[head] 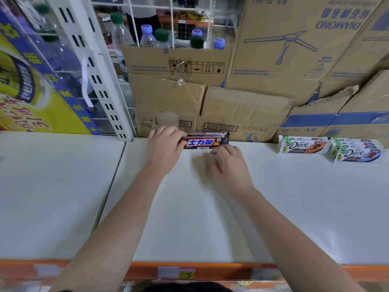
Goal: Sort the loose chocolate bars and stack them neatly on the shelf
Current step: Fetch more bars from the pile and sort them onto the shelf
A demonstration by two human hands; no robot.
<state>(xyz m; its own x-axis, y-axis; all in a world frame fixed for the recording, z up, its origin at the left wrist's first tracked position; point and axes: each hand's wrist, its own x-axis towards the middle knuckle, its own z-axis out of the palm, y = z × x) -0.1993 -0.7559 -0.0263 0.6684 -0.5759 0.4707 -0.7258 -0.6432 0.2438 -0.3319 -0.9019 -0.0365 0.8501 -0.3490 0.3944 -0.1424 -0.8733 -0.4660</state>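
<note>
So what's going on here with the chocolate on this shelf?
A person is tidying chocolate bars on a white shelf. Their left hand grips the left end of a small stack of brown-wrapped bars set at the back against cardboard boxes. The right hand sits with loosely curled fingers at the stack's front right corner, holding nothing. Off to the right, two piles of Dove bars already lie stacked.

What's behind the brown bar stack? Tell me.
Cardboard boxes stand right behind the brown bar stack. The left hand covers its left end, hiding what is behind there.
</note>
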